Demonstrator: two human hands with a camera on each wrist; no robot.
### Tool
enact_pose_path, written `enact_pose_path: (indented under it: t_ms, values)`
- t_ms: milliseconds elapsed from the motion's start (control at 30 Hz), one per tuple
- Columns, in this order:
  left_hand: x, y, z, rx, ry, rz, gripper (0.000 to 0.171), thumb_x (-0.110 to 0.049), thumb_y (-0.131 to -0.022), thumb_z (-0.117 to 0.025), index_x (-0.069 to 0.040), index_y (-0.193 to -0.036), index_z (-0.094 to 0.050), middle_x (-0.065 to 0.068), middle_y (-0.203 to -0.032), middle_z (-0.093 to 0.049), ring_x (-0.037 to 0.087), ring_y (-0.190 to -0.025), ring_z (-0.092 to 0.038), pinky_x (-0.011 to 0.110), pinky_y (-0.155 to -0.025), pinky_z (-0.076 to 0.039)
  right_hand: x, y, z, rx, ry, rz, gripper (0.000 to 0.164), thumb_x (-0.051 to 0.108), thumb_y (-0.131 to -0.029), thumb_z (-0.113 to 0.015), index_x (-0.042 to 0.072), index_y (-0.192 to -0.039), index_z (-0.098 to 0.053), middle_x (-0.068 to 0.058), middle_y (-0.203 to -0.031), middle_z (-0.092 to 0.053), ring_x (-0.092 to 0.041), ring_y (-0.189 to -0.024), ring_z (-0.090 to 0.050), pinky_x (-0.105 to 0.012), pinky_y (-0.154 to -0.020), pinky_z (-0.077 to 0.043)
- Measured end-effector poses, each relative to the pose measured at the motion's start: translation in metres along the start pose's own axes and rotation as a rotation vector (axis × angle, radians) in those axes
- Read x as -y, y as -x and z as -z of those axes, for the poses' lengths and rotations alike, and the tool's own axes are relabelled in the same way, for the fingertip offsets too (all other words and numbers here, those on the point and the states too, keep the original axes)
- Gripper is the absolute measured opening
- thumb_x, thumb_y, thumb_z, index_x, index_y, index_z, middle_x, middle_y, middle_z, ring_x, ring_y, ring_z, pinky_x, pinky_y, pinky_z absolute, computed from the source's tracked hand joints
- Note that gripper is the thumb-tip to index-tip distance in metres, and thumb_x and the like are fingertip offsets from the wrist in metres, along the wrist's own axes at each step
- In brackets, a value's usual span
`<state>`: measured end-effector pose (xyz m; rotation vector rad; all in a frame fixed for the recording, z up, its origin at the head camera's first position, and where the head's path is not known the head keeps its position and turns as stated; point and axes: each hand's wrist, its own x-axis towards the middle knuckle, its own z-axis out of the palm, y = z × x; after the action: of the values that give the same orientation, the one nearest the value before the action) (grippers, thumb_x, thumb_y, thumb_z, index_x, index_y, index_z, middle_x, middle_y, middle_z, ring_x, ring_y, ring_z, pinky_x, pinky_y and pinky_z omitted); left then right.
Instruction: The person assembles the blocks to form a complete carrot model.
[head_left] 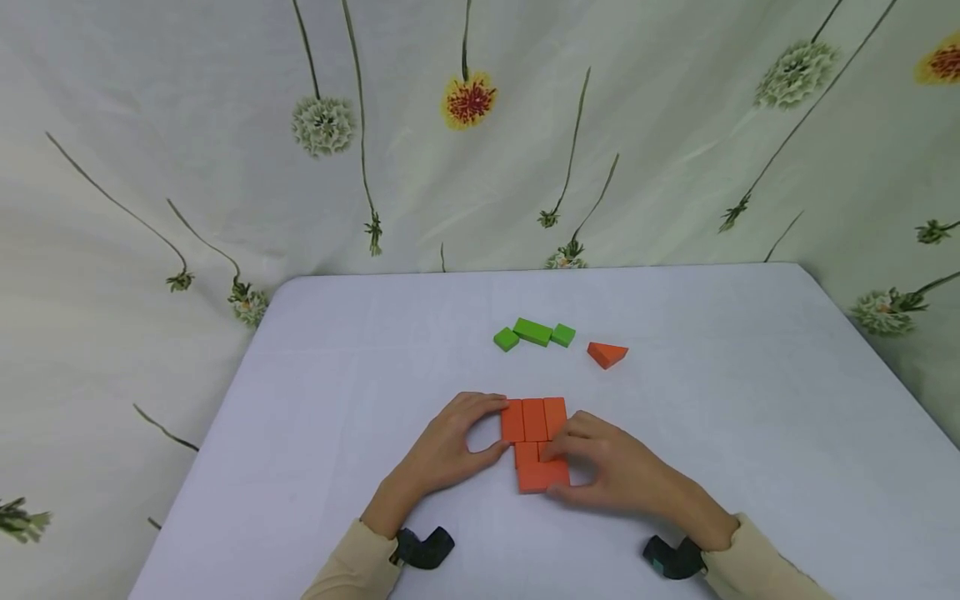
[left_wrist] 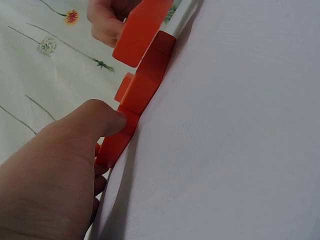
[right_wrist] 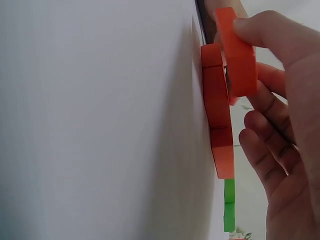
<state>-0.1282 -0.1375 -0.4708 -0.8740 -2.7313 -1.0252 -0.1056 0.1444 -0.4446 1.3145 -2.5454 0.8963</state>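
- Running down the left side, the desk's (head_left: 300,450) slanting edge is well apart from the left hand (head_left: 450,437), leaving a wide stretch of pale cloth between them
- The left hand pinches the leftmost orange block (head_left: 512,423) by its ends, a finger at the far end and the thumb at the near one
- That block begins a row of three orange blocks (head_left: 535,420), long edges against each other, in the middle of the desk
- Beyond the row, a line of three green blocks (head_left: 533,332) sits close together, with a strip of cloth in front and another behind, up to the far edge
- On the near side of the row, the held orange block (head_left: 542,477) is above the desk, partly covering the orange pieces (head_left: 526,452) there
- The right hand (head_left: 622,467) grasps it between thumb and fingers
- Farther right, an orange triangular block (head_left: 607,356) lies apart from the green ones, with broad room to the right edge
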Motion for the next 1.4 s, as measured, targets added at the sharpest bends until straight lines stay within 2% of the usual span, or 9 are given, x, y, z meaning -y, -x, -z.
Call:
enact_pose_path:
  t_ms: [333,567,1067,1200,1400]
  values:
    - [0.0,-0.001,0.0,0.004,0.003,0.0,0.052,-0.026,-0.089,-0.081,-0.014,-0.138,-0.064,0.0,-0.139,-0.063,0.017,-0.132,-0.055,0.04,-0.112,-0.049,0.002,-0.002,0.0,0.056,0.077,0.044,0.028,0.038,-0.085,-0.085,0.026,-0.107,-0.073,0.017,-0.106,-0.064,-0.002,-0.1,-0.053,-0.019,-0.083,-0.053]
    - [0.0,-0.001,0.0,0.005,0.0,-0.006,0.053,-0.027,-0.09,-0.08,-0.014,-0.138,-0.064,0.0,-0.139,-0.063,0.017,-0.132,-0.056,0.04,-0.112,-0.049,0.001,-0.001,-0.004,0.038,0.11,0.079,0.031,0.037,-0.083,-0.086,0.025,-0.109,-0.074,0.016,-0.105,-0.064,-0.003,-0.1,-0.053,-0.019,-0.085,-0.053]
    - [0.001,0.0,0.0,-0.002,0.001,-0.007,0.052,-0.026,-0.09,-0.08,-0.014,-0.138,-0.064,0.0,-0.14,-0.063,0.017,-0.133,-0.055,0.04,-0.112,-0.049,0.001,-0.002,-0.007,0.018,0.124,0.095,0.031,0.039,-0.085,-0.084,0.024,-0.11,-0.074,0.015,-0.103,-0.064,-0.002,-0.099,-0.054,-0.016,-0.085,-0.051]
    - [0.001,0.0,0.0,-0.003,-0.002,-0.011,0.052,-0.026,-0.09,-0.08,-0.014,-0.138,-0.064,0.0,-0.14,-0.063,0.017,-0.133,-0.055,0.04,-0.112,-0.049,-0.001,-0.003,-0.001,0.003,0.109,0.052,0.029,0.04,-0.087,-0.082,0.024,-0.11,-0.075,0.017,-0.104,-0.066,-0.002,-0.101,-0.054,-0.019,-0.085,-0.053]
    - [-0.001,-0.001,0.0,0.004,-0.004,-0.002,0.052,-0.026,-0.09,-0.08,-0.014,-0.138,-0.064,0.0,-0.14,-0.063,0.018,-0.133,-0.055,0.04,-0.112,-0.049,-0.01,-0.006,0.013,-0.044,0.111,-0.102,0.027,0.032,-0.085,-0.086,0.024,-0.109,-0.076,0.017,-0.106,-0.068,-0.003,-0.105,-0.056,-0.026,-0.088,-0.056]
